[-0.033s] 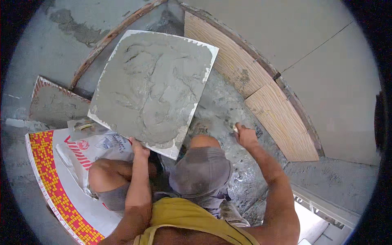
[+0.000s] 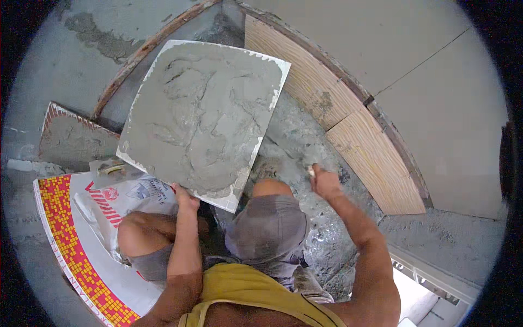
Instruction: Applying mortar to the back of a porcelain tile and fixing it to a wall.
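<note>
Work looks partway through, judging by how things lie. The square tile (image 2: pixel 199 122) sits at about 10 to 11 o'clock, its upturned face coated with grey mortar (image 2: pixel 218 128) in uneven ridges and smears; only a thin pale margin shows along its edges, so the coating seems nearly complete, though it is not evened out. The left hand (image 2: pixel 188 200), at 8 o'clock, has its fingers bent round the tile's near edge; it appears to grip it, but I cannot tell how far the fingertips reach underneath. The right hand (image 2: pixel 328 184), between 3 and 4 o'clock, is closed round a pale handle (image 2: pixel 311 171); the tool's working end is too blurred to make out. Below that hand, the wet grey floor (image 2: pixel 327 240) runs from about 2 to 5 o'clock, rough and uncovered, which I judge to be the part left undone. Wood-grain panels (image 2: pixel 376 169) lie end to end beside it from 1 to 3 o'clock. A smaller mortar-smeared piece (image 2: pixel 76 136) rests past 9 o'clock, and a white bag (image 2: pixel 139 191) lies on patterned cardboard (image 2: pixel 57 220) near 8 o'clock.
</note>
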`<state>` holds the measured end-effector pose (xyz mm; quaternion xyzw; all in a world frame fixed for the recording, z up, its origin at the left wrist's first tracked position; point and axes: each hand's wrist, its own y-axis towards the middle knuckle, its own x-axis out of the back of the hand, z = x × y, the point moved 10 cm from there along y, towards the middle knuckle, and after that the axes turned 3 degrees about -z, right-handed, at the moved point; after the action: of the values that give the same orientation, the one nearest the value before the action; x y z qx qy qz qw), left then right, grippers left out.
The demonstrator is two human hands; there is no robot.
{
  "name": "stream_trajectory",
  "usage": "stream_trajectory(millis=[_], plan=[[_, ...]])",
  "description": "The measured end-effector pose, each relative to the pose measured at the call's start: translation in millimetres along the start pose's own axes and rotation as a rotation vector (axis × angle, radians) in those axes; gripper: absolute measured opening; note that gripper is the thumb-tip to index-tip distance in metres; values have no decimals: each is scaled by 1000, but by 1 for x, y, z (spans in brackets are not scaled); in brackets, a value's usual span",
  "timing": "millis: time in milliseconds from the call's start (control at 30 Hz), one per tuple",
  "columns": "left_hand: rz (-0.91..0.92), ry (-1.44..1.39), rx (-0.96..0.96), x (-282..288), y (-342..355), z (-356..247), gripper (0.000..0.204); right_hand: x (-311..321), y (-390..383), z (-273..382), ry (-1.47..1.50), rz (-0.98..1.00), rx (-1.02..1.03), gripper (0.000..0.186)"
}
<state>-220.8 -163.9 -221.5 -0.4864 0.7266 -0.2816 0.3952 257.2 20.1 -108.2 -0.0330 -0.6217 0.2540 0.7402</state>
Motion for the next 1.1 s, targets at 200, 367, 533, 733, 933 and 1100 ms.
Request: stream_trajectory(millis=[200, 367, 533, 733, 933, 1100], plan=[[-61, 22, 6, -7, -5, 16, 60, -59, 28, 17, 44, 125, -139, 41], [-20, 16, -53, 4, 7, -2, 58, -60, -27, -44, 101, 201, -223, 54], [51, -40, 7, 2, 14, 13, 57, -66, -20, -111, 184, -7, -357, 52], [55, -38, 52, -21, -3, 30, 56, -102, 35, -30, 176, 53, -164, 51], [34, -77, -78, 23, 27, -12, 59, -110, 21, 75, 816, 321, 83, 58], [67, -129, 19, -31, -8, 39, 64, -138, -8, -7, 1248, 171, 151, 44]])
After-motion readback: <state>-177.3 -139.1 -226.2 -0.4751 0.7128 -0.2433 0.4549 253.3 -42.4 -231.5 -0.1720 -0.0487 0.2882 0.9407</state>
